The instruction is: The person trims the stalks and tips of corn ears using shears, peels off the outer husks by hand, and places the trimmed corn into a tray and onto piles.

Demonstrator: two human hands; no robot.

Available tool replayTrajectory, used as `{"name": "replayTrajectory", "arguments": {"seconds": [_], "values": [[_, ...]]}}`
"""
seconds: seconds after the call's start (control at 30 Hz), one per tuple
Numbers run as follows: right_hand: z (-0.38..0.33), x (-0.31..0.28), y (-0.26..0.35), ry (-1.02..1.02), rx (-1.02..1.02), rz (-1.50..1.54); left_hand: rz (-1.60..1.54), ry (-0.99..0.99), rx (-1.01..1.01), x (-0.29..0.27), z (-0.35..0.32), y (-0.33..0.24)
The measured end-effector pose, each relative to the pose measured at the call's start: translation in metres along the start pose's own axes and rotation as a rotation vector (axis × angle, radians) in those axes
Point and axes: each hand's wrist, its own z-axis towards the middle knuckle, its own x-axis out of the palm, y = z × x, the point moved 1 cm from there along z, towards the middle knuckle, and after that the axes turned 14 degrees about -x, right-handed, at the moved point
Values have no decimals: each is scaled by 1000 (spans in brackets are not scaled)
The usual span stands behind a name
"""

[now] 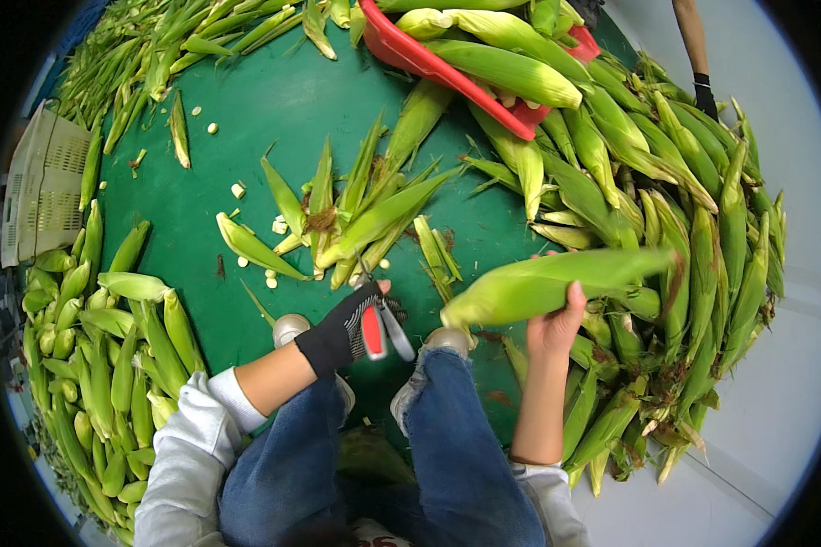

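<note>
An ear of corn in its green husk (pixel 538 284) lies across my bare right hand (pixel 558 330), whose fingers are wrapped round it. Its pale cut-looking stalk end points left and its tip points right. My left hand (pixel 339 334), in a black fingerless-looking glove, grips pruning shears (pixel 374 334) with red and grey handles. The shears' blades point up and away, partly hidden by the hand. Just beyond them lies a heap of loose husk leaves (pixel 347 210). Small round pale stalk slices (pixel 278 225) are scattered beside the leaves.
Unpeeled corn is piled high on the right (pixel 666 237), with a red plastic basket (pixel 447 77) of ears on top. More ears (pixel 109 365) fill the left side near a white crate (pixel 50 187). Another person's gloved hand (pixel 705 96) is at the far right.
</note>
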Motion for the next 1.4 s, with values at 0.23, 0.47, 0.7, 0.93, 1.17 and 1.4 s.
{"name": "replayTrajectory", "arguments": {"seconds": [0.23, 0.47, 0.7, 0.93, 1.17, 1.4], "values": [[-3, 18, 25, 642, 102, -1120, 1591, 37, 268, 31, -34, -10], [-11, 33, 31, 915, 75, -1450, 1836, -46, 740, 70, -27, -41], [-11, 16, 29, 869, 114, -1284, 1858, -343, 787, 22, -6, -70], [-29, 20, 4, 862, 171, -1036, 950, -53, 848, 82, -35, -26], [-36, 37, 1, 893, -75, -1352, 939, -55, 697, 76, -41, -40], [-44, 52, -7, 928, -191, -1443, 1065, -140, 816, 69, -37, -44]]}}
